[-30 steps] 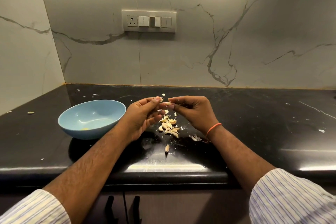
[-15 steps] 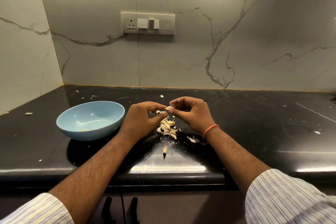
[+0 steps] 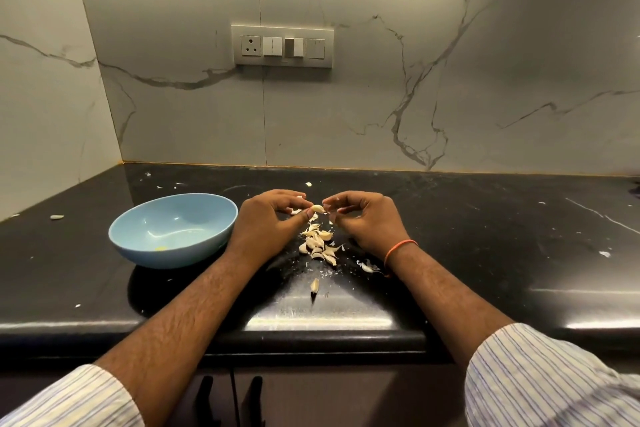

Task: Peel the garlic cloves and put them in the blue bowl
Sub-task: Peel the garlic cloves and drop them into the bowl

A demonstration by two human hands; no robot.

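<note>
Black counter (image 3: pixel 485 253) holds the blue bowl (image 3: pixel 138 246) at left, which looks almost empty, just a tiny yellowish speck (image 3: pixel 161 248) on the bottom and no clear cloves, so the task seems early or mid-way with most dropping-in left. A pile of garlic cloves and skins (image 3: pixel 319 242) lies between the wrists, one stray clove (image 3: pixel 314 286) nearer the counter edge, skin scraps (image 3: pixel 367 266) by the right wrist. Left hand (image 3: pixel 266 218) pinches a pale clove (image 3: pixel 317 208) in curled fingertips; right hand (image 3: pixel 367 218) is curled just beside it, seemingly pinching a bit of skin, apart from the clove.
</note>
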